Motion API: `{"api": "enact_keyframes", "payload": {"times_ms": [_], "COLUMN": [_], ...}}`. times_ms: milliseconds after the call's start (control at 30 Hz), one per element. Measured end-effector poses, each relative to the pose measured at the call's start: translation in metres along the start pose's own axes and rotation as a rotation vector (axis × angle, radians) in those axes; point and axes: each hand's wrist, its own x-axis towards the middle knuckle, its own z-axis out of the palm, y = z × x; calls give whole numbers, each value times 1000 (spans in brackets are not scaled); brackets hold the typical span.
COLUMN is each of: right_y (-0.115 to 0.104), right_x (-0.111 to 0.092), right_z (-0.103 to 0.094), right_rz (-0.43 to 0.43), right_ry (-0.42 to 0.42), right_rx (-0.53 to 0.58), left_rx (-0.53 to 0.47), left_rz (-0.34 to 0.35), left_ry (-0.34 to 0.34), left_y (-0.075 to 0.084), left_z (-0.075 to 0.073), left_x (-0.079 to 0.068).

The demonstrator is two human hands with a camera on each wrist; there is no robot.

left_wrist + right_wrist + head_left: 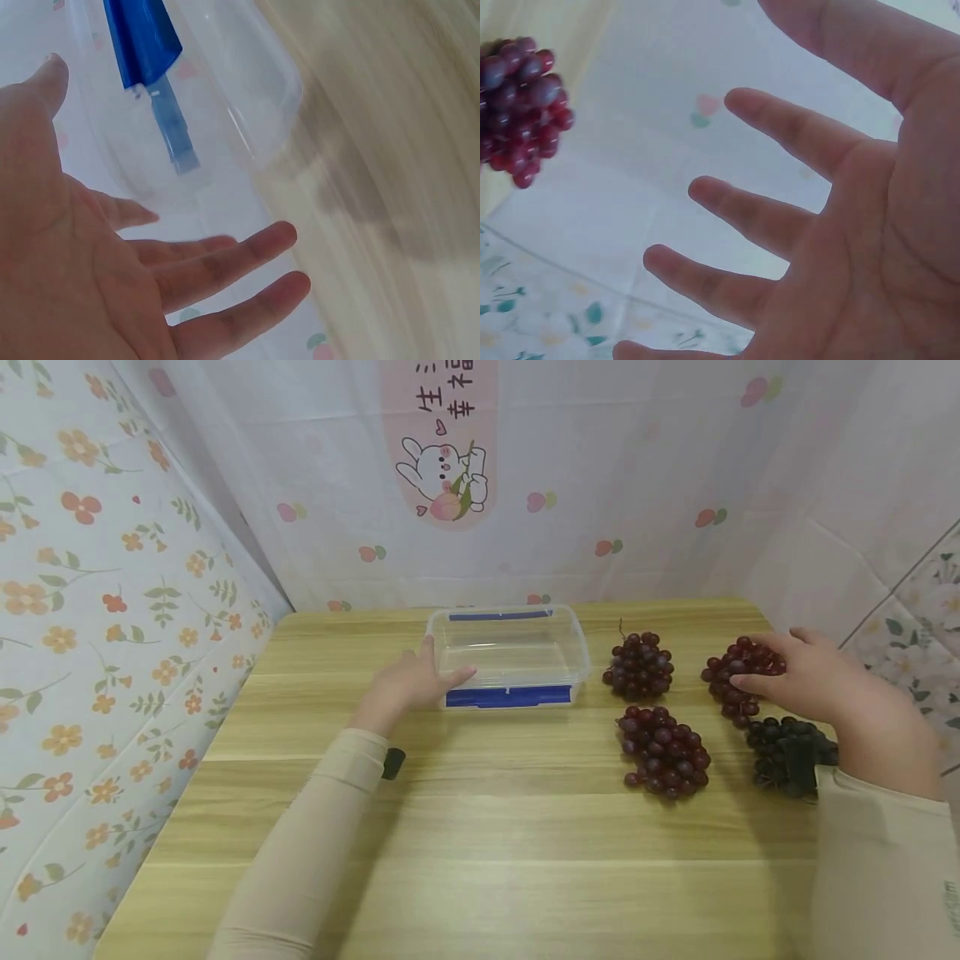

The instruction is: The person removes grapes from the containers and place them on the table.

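A clear plastic food container (510, 652) with blue clips stands at the back middle of the wooden table. At its left end is my left hand (411, 683), fingers spread; the left wrist view shows this hand (112, 247) with its palm beside the container's blue clip (146, 45). My right hand (813, 681) reaches over a bunch of red grapes (731, 677) at the table's right. In the right wrist view the right hand (840, 217) has its fingers apart and nothing in them, with a grape bunch (521, 109) off to the left.
Two more red bunches, a rear grape bunch (640, 667) and a nearer grape bunch (666, 753), lie right of the container. Dark grapes (783, 752) sit below my right wrist, partly hidden. Patterned cloth (570, 460) hangs behind the wooden table (487, 827).
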Motion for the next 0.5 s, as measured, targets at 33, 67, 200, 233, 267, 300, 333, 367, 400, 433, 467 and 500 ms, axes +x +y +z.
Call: {"api": "enact_keyframes", "payload": {"times_ms": [33, 67, 200, 233, 267, 300, 333, 367, 400, 433, 467, 500], "right_y": [-3, -6, -20, -24, -28, -32, -36, -41, -45, -50, -54, -59], "right_x": [2, 3, 9, 11, 13, 15, 17, 19, 22, 24, 26, 27], "right_z": [-3, -5, -13, -15, -17, -20, -22, -25, -28, -30, -32, -34], "right_rz": [-7, -15, -39, -44, -48, -54, -61, -63, -67, -69, -73, -76], "right_ry": [1, 4, 10, 8, 6, 7, 6, 4, 5, 5, 7, 7], "right_rx": [-8, -19, -57, -62, -62, -65, -68, -75, -82, -86, -89, -93], "left_rx": [3, 7, 20, 16, 15, 14, 13, 15, 16, 19, 27, 36], "left_rz": [2, 3, 0, -1, 2, 5, 7, 11, 15, 18, 26, 35], "left_ry": [-4, -9, -25, -26, -26, -25, -24, -23, -19, -17, -12, -5], "left_y": [-1, -2, -4, -5, -5, -5, -5, -5, -5, -5, -5, -5], "left_z": [-1, -2, -6, -7, -8, -8, -9, -11, -12, -14, -15, -17], "left_x": [-1, -1, -1, -1, -1, -1, -1, -1, -1, -1, -1, -1]}}
